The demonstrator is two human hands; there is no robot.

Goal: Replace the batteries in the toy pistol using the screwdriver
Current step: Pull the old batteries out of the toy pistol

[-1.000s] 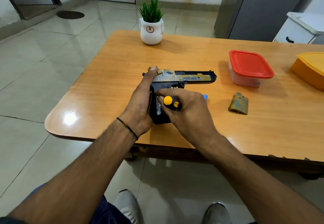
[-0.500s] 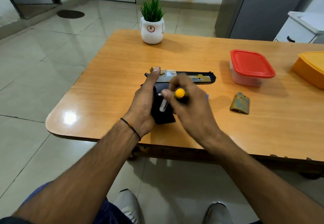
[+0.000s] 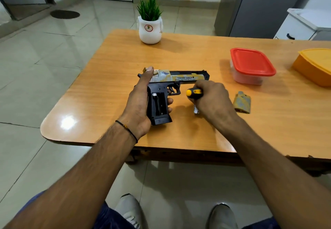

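The black and gold toy pistol lies on its side on the wooden table. Its grip shows an open battery compartment with one battery still in the left slot. My left hand grips the pistol's handle, thumb up on the slide's rear end. To the right of the pistol, my right hand holds the screwdriver with the yellow and black handle and also a white battery that pokes out below the fingers. The camouflage battery cover lies further to the right.
A white pot with a green plant stands at the table's far edge. A clear box with a red lid and an orange box sit at the right. The table's near edge runs just below my wrists.
My right hand has moved from the pistol's grip to the right, taking a white battery out of the compartment along with the screwdriver. The open compartment now shows. My left hand stays on the pistol.
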